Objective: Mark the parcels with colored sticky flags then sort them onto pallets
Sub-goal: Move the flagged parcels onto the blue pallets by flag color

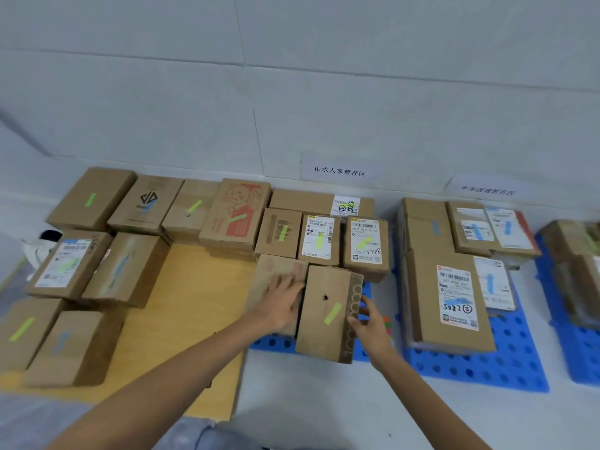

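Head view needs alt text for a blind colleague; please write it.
A right hand grips the side of a cardboard parcel with a green flag on a blue pallet, while the left hand rests flat on the parcel beside it. Blue-flagged parcels sit on the next pallet.

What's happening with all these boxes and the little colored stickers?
Someone is sorting parcels. The right hand grips the side of a box with a green flag, which is on the blue pallet near other green-flagged boxes. The left hand lies flat on the box beside it. Blue-flagged boxes sit on the next pallet to the right, and more flagged boxes wait on the wooden board.
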